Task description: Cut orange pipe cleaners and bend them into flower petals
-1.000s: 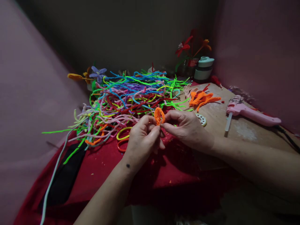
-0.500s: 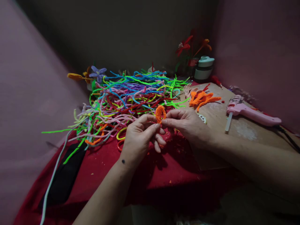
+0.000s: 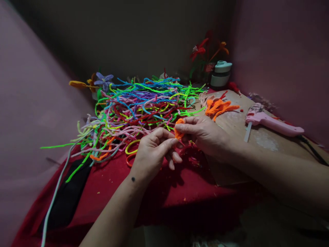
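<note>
A small orange pipe cleaner loop (image 3: 178, 129) is held up between my two hands over the front of the table. My left hand (image 3: 156, 147) pinches its lower end between thumb and forefinger, the other fingers loosely curled. From the right, my right hand (image 3: 203, 132) has its thumb pressed over the loop's face, covering part of it. Behind my hands lies a big tangled heap of coloured pipe cleaners (image 3: 144, 103). Several bent orange pipe cleaner pieces (image 3: 219, 107) rest to the right, beyond my right hand.
A pink glue gun (image 3: 276, 123) lies on a brown board (image 3: 231, 125) at the right. Yellow and red scissor handles (image 3: 131, 146) stick out beside my left hand. At the back stand a mint-lidded container (image 3: 221, 73) and red flowers (image 3: 199, 49). A black flat strip (image 3: 69, 199) lies left on the red cloth (image 3: 110, 192).
My right thumb has moved up over the orange loop, which stood open and upright before and now looks pressed together. The whole view has shifted slightly.
</note>
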Tool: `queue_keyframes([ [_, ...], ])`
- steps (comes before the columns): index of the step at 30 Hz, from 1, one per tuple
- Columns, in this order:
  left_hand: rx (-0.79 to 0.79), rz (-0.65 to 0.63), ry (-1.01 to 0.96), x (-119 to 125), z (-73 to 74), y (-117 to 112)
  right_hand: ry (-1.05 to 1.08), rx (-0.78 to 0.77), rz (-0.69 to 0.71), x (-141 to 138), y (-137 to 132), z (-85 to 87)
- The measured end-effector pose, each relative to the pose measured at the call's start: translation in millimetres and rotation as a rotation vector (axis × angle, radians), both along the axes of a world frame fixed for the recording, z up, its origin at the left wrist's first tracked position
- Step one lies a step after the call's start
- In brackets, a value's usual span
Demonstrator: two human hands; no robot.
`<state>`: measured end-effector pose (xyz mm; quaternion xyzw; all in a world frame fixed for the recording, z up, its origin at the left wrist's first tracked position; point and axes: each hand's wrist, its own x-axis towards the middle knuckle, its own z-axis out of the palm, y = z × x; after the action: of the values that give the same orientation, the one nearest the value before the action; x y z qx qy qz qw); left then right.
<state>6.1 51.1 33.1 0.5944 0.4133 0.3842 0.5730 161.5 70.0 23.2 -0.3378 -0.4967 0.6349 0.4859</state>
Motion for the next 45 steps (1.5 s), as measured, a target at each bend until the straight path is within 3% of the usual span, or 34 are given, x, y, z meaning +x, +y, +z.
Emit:
queue_keyframes([
  [6,0.078,-0.040,0.044,-2,5.9,-2,0.122,-0.175,0.077,-2,3,-4.0],
  [23,0.076,-0.076,0.082,-3,5.7,0,0.401,-0.317,0.094,-1,6,-5.1],
  [29,0.006,-0.067,0.084,-2,7.5,-1,0.267,-0.148,-0.012,-1,5,-5.5],
  [36,0.049,0.033,0.050,-2,4.7,1,0.163,-0.071,0.116,-3,-2,-7.7],
  [41,0.033,0.093,0.117,-2,4.7,0,0.037,-0.053,0.057,-4,-6,-8.0],
  [43,0.085,0.094,0.183,-4,2.1,1,-0.011,-0.059,0.036,-4,-6,-8.4],
  [45,0.251,0.106,0.293,-7,-1.4,2,-0.057,-0.060,0.002,-4,-6,-9.7],
])
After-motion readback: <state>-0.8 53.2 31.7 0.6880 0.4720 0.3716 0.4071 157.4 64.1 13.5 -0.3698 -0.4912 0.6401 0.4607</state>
